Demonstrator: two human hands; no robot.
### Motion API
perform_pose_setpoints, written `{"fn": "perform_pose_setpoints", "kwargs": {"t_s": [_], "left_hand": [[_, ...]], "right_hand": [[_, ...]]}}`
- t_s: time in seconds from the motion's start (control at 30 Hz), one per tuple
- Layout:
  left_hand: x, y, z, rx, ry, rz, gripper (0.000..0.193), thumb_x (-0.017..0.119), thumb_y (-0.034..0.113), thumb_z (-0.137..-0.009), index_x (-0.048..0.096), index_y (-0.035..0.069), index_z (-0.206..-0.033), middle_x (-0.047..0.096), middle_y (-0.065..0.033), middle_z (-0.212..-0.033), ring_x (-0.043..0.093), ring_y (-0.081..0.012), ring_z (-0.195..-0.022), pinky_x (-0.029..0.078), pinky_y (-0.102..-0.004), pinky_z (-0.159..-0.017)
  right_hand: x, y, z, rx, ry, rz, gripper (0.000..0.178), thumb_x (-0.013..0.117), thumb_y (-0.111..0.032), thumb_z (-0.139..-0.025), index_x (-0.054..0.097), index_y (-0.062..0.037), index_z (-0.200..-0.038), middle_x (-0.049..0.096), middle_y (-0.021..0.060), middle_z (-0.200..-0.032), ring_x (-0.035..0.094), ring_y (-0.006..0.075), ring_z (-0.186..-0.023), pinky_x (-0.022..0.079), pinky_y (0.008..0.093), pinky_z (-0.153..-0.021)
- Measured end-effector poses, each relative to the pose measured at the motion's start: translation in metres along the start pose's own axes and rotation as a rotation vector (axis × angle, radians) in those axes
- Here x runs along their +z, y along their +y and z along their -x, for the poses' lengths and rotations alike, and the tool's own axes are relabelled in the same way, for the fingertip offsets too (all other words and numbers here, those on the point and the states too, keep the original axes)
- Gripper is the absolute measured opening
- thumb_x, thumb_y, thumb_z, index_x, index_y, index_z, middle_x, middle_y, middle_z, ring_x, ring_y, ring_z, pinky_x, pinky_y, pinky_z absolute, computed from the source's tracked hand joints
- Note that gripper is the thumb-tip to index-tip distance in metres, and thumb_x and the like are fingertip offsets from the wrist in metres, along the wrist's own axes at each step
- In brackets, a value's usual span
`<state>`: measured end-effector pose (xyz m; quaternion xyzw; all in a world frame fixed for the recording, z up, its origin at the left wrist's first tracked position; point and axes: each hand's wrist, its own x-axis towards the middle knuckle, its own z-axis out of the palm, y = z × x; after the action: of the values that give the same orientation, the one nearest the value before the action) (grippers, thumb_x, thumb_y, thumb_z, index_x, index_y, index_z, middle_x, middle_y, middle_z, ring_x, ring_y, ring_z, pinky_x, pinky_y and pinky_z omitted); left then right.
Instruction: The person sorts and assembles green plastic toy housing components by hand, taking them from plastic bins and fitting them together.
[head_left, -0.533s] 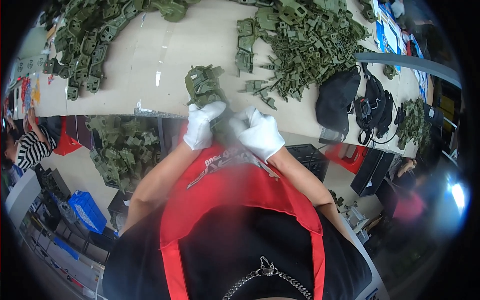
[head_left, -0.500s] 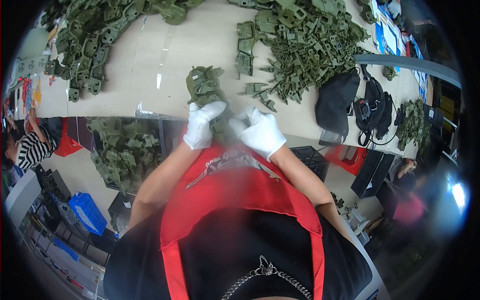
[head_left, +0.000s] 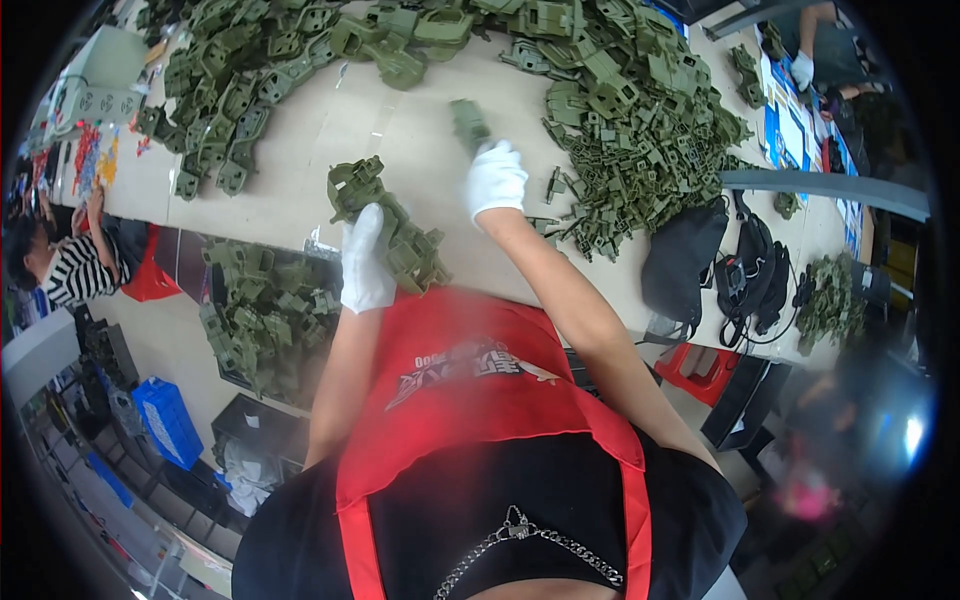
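Note:
My left hand (head_left: 366, 262), in a white glove, is closed around a long olive-green moulded plastic part (head_left: 412, 254) at the table's near edge. The part lies slanted, its upper end showing beyond my fingertips and its lower end near my red apron. Farther out over the table, my right hand (head_left: 497, 182), also gloved in white, grips a smaller olive-green plastic piece (head_left: 468, 122) that is smeared by motion. To the right of that hand spreads a heap of small green plastic pieces (head_left: 640, 165).
A row of larger green parts (head_left: 235, 140) runs along the far left. Black bags (head_left: 685, 262) lie on the right of the table, near a grey bar (head_left: 830, 185). More green parts fill a container (head_left: 265, 315) below the table edge. A person in stripes (head_left: 85, 265) sits at left.
My right hand has moved away from my body, out over the table, with the small green piece. My left hand has shifted a little left, and its long part now lies more slanted.

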<state>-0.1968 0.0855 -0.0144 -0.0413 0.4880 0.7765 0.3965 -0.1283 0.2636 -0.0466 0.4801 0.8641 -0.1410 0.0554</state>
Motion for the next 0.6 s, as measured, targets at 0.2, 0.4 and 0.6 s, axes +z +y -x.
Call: {"fn": "perform_pose_setpoints", "kwargs": {"t_s": [0.2, 0.4, 0.6], "left_hand": [[-0.006, 0.010, 0.019, 0.003, 0.038, 0.133, 0.060, 0.059, 0.050, -0.087, 0.044, 0.009, -0.129, 0.056, -0.0083, -0.108, 0.057, -0.0233, -0.095, 0.052, -0.0425, -0.081], [0.000, 0.020, 0.023, -0.008, -0.109, 0.015, 0.105, 0.050, 0.085, -0.063, 0.042, 0.007, -0.133, 0.056, -0.0068, -0.119, 0.056, -0.0202, -0.103, 0.051, -0.0387, -0.085], [0.017, 0.029, 0.020, 0.068, -0.126, -0.033, 0.120, 0.047, 0.092, -0.051, 0.041, 0.004, -0.134, 0.053, -0.0090, -0.124, 0.055, -0.0202, -0.107, 0.047, -0.0371, -0.092]], "right_hand": [[-0.037, -0.016, -0.001, -0.143, -0.519, -0.160, 0.059, 0.063, -0.042, -0.081, 0.054, -0.0023, -0.124, 0.053, 0.0223, -0.125, 0.054, 0.0346, -0.115, 0.045, 0.0419, -0.094], [0.029, 0.001, -0.047, -0.217, -0.077, -0.480, 0.037, 0.066, -0.029, -0.083, 0.064, -0.0097, -0.114, 0.065, 0.0184, -0.109, 0.063, 0.0340, -0.097, 0.050, 0.0373, -0.086], [-0.119, -0.010, 0.033, -0.803, 0.091, -0.709, 0.028, 0.072, -0.012, -0.079, 0.067, -0.0052, -0.105, 0.069, 0.0066, -0.092, 0.062, 0.0116, -0.074, 0.051, 0.0256, -0.068]]}}
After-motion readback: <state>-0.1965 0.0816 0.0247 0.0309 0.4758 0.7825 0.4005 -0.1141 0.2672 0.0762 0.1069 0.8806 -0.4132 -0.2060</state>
